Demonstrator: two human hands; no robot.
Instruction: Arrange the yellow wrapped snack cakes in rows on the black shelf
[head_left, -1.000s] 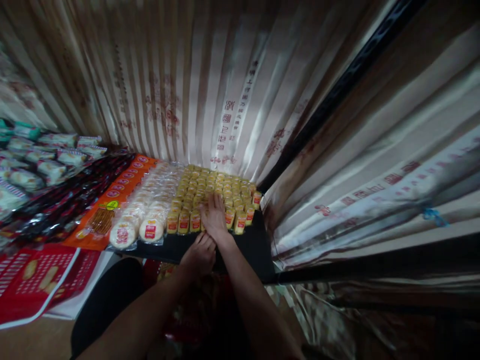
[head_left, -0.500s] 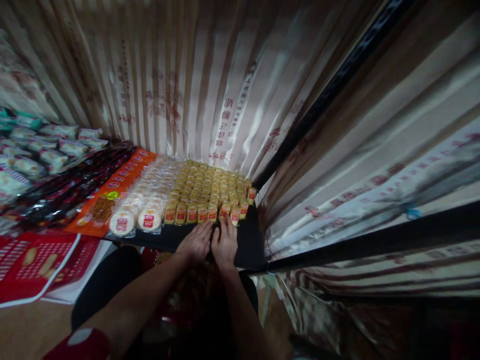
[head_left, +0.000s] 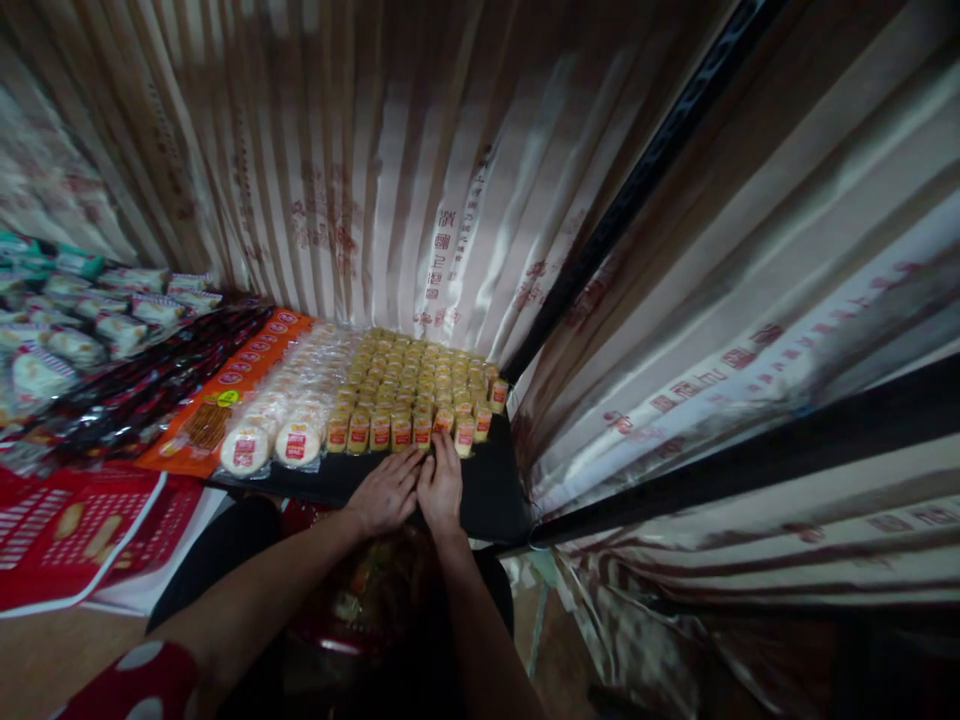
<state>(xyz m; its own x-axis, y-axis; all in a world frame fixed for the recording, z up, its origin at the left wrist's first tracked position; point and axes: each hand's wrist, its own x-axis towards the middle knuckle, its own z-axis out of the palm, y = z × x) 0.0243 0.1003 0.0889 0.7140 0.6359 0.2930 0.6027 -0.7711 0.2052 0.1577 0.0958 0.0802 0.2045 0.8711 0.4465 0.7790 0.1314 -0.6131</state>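
Rows of small yellow wrapped snack packets (head_left: 401,430) with red labels stand at the front of a black surface (head_left: 491,480). My left hand (head_left: 386,490) lies flat just in front of the row, its fingers stretched toward the packet bases. Beside it, my right hand (head_left: 441,488) reaches up with extended fingers, the tips at a packet (head_left: 444,420) right of the row's middle. Whether they press on that packet or only rest against it, I cannot tell. Neither hand is wrapped around anything.
To the left lie clear-wrapped round white crackers (head_left: 297,443), an orange snack bag (head_left: 206,430), dark wrapped sticks (head_left: 142,375) and white packets (head_left: 79,345). A red basket (head_left: 45,520) is at lower left. Pleated printed curtains (head_left: 420,200) and a black bar (head_left: 622,210) enclose the corner.
The view has shifted slightly. My right hand has moved a little left, closer to my left hand, while its fingertips stay by the packets. The packets look unmoved.
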